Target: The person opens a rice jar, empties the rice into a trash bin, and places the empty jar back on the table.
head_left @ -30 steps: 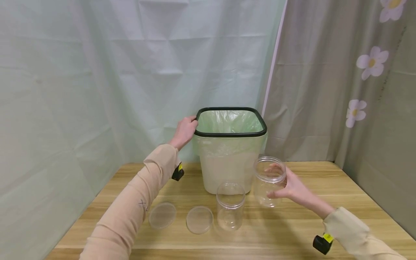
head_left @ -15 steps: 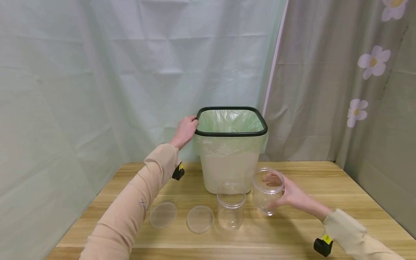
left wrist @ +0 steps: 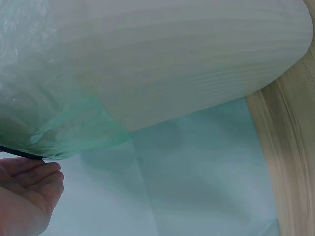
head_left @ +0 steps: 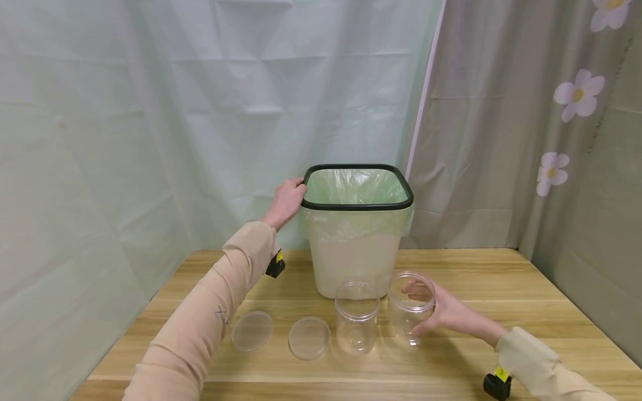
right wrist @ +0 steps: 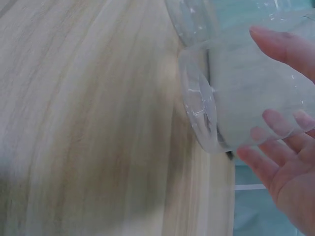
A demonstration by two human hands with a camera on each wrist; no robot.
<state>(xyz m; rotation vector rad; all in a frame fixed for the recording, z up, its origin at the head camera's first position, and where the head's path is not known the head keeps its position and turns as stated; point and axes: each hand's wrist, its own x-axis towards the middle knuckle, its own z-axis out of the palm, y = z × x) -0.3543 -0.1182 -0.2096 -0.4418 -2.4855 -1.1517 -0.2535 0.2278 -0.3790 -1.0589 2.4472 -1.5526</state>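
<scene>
My left hand (head_left: 287,201) grips the black rim (head_left: 302,196) of a white trash bin (head_left: 351,250) at its left side. In the left wrist view the fingers of that hand (left wrist: 32,189) curl at the rim, beside the green liner (left wrist: 64,128). My right hand (head_left: 446,312) holds a clear plastic jar (head_left: 401,320), thumb in front and fingers behind. The jar is upright and lidless, close over the table. Just left of it stands a second clear lidless jar (head_left: 356,328). In the right wrist view the held jar's base (right wrist: 199,103) faces the wood.
Two round translucent lids (head_left: 252,331) lie flat on the wooden table (head_left: 491,278), left of the jars; the nearer-to-jars lid (head_left: 309,338) is beside the second jar. Pale curtains (head_left: 261,100) hang behind the table and along both sides.
My right hand has lowered the jar and brought it slightly nearer to me, alongside the second jar. The left hand has stayed on the bin's rim.
</scene>
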